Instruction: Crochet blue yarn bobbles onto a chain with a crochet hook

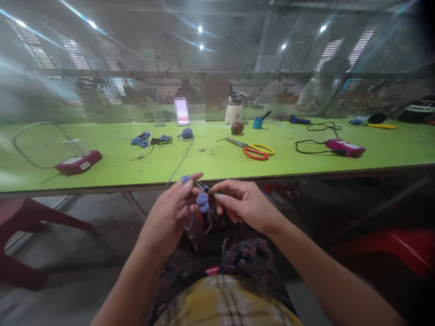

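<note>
Blue crochet piece (203, 202) hangs between both hands below the green table (217, 158) edge; left hand (171, 213) pinches its yarn strand (181, 160), right hand (239, 201) is closed around a crochet hook (214, 192)

— What are the surfaces like from where you sit?

— I see a smooth, slightly glossy green tabletop (136, 165). The blue crochet piece (203, 201) between my left hand (175, 213) and right hand (243, 203) looks soft, fuzzy yarn, like the blue yarn ball (187, 133) on the table.

— And the harder things?

— The scissors (253, 149) have bright metal blades with shiny plastic handles, orange and yellow. The magenta box (79, 163) reads as glossy plastic. Behind it all, I make out a perforated metal screen (142, 59), matt grey. The chair (404, 249) looks like smooth red plastic.
</note>
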The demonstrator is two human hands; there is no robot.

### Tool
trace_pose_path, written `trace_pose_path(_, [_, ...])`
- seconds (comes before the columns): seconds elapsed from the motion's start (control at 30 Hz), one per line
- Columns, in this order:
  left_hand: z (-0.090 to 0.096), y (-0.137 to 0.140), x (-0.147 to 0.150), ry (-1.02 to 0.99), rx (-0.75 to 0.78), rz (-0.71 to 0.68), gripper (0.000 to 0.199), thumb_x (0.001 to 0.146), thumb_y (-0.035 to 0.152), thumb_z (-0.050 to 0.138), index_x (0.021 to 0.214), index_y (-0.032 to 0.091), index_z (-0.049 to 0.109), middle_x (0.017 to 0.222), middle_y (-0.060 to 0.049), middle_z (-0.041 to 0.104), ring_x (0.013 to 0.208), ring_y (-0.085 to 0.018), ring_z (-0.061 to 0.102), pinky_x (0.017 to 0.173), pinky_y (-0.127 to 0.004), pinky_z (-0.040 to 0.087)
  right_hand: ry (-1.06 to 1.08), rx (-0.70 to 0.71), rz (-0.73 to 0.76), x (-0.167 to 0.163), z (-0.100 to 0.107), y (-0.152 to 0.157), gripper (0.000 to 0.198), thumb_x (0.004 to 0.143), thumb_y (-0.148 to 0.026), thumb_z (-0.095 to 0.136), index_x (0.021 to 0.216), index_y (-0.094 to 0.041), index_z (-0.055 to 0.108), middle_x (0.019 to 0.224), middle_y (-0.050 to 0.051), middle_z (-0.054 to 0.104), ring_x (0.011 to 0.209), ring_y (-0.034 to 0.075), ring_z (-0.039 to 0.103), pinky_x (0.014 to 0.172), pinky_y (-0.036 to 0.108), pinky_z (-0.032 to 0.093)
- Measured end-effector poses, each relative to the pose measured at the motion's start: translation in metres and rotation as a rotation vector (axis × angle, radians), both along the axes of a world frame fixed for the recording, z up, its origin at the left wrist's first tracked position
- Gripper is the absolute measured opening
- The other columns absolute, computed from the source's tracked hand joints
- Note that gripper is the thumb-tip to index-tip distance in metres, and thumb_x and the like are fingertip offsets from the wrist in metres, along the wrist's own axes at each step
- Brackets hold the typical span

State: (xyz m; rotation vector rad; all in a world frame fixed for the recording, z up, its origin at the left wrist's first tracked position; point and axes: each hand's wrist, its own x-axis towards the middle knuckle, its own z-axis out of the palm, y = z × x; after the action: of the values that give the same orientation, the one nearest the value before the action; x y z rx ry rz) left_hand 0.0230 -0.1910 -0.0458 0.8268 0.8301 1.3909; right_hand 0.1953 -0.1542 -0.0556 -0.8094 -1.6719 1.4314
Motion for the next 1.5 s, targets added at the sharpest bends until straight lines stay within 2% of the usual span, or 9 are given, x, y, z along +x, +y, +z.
trace_pose_path(0.2, [-0.005,0.000,-0.002,0.065,0.061,0.005,0.050,0.068,0.008,0.079,0.115,0.019,0.068,0.079,0.002,0.065,0.070,-0.010,0.062,0.068,-0.019,0.052,0.024,-0.020,0.018,0.000,-0.001,-0.001,0.018,0.086,-0.026,0.061,0.099,-0.014,0.064,0.060,-0.002,0.061,0.036,0.004,0.042,0.035,0.016,0.030])
trace_pose_path(0.67, [-0.013,0.000,-0.004,0.210,0.125,0.086,0.040,0.074,0.020,0.078,0.113,0.023,0.070,0.077,0.003,0.064,0.070,-0.011,0.059,0.068,-0.022,0.048,0.039,-0.087,0.046,-0.004,-0.004,-0.004,0.022,0.086,-0.032,0.064,0.099,-0.015,0.066,0.062,-0.002,0.062,0.036,0.004,0.043,0.034,0.016,0.030])
trace_pose_path(0.83, [-0.008,-0.003,-0.005,0.513,0.258,0.129,0.049,0.076,0.018,0.073,0.124,0.023,0.066,0.073,0.001,0.065,0.069,-0.015,0.056,0.069,-0.025,0.044,0.032,-0.113,0.081,-0.002,-0.003,-0.004,0.022,0.083,-0.032,0.066,0.094,-0.014,0.066,0.061,-0.002,0.062,0.033,0.002,0.039,0.031,0.015,0.025])
trace_pose_path(0.97, [-0.007,-0.007,0.000,0.786,0.437,0.305,0.051,0.075,0.009,0.068,0.122,0.028,0.069,0.077,-0.001,0.066,0.072,-0.018,0.056,0.076,-0.027,0.042,0.052,-0.202,0.094,-0.002,-0.003,-0.003,0.026,0.077,-0.037,0.071,0.088,-0.014,0.064,0.055,-0.005,0.057,0.032,0.003,0.039,0.030,0.016,0.025])
trace_pose_path(1.07, [-0.012,-0.009,0.006,0.857,0.541,0.406,0.049,0.073,0.008,0.070,0.117,0.031,0.072,0.085,-0.004,0.069,0.082,-0.023,0.058,0.083,-0.030,0.042,0.145,-0.264,0.055,-0.007,-0.006,-0.005,0.030,0.073,-0.039,0.075,0.085,-0.014,0.064,0.050,-0.008,0.050,0.033,0.004,0.039,0.031,0.016,0.025])
trace_pose_path(1.13, [-0.014,-0.010,0.009,0.831,0.536,0.448,0.048,0.072,0.010,0.072,0.116,0.030,0.072,0.085,-0.004,0.070,0.081,-0.022,0.060,0.085,-0.030,0.043,0.216,-0.273,0.002,-0.011,-0.008,-0.007,0.030,0.072,-0.039,0.077,0.083,-0.014,0.064,0.049,-0.008,0.048,0.035,0.004,0.038,0.033,0.016,0.024])
trace_pose_path(1.23, [-0.014,-0.010,0.010,0.646,0.395,0.444,0.050,0.072,0.016,0.076,0.120,0.026,0.069,0.080,-0.001,0.070,0.072,-0.018,0.060,0.077,-0.028,0.047,0.297,-0.273,-0.043,-0.017,-0.014,-0.013,0.029,0.074,-0.039,0.077,0.083,-0.014,0.065,0.050,-0.008,0.047,0.037,0.003,0.037,0.036,0.017,0.023])
trace_pose_path(1.4, [-0.002,-0.012,0.002,0.156,0.120,0.145,0.052,0.068,0.017,0.081,0.118,0.021,0.068,0.074,0.002,0.066,0.067,-0.012,0.060,0.064,-0.020,0.050,0.244,-0.114,-0.098,-0.016,-0.017,-0.020,0.028,0.078,-0.042,0.073,0.087,-0.016,0.068,0.052,-0.006,0.048,0.039,0.005,0.037,0.038,0.019,0.025])
trace_pose_path(1.5, [0.003,-0.014,-0.001,0.043,0.079,0.080,0.050,0.066,0.013,0.082,0.114,0.019,0.070,0.072,0.003,0.065,0.064,-0.009,0.058,0.061,-0.016,0.049,0.124,0.059,-0.129,-0.010,-0.014,-0.021,0.023,0.082,-0.039,0.070,0.088,-0.016,0.070,0.058,-0.004,0.051,0.041,0.006,0.039,0.038,0.021,0.028])
